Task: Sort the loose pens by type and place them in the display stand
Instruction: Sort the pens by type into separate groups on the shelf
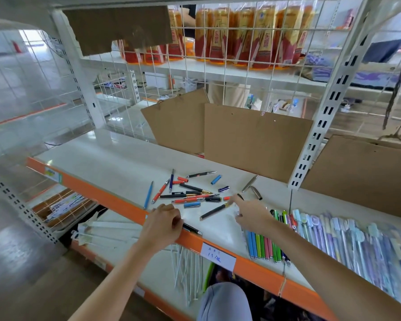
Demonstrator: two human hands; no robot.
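**Sorting pens at the shelf edge**

Gripping a black pen at the orange shelf rim, the left hand curls. The right hand reaches, fingers extended, touching the loose pens scattered beyond.

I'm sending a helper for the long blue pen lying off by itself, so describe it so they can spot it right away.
Start at the white shelf with the orange front edge and find the scattered pile of loose pens. The blue pen lies alone at the pile's left, near the edge, beyond the left hand. It is a full-length slim pen, unlike the short blue caps.
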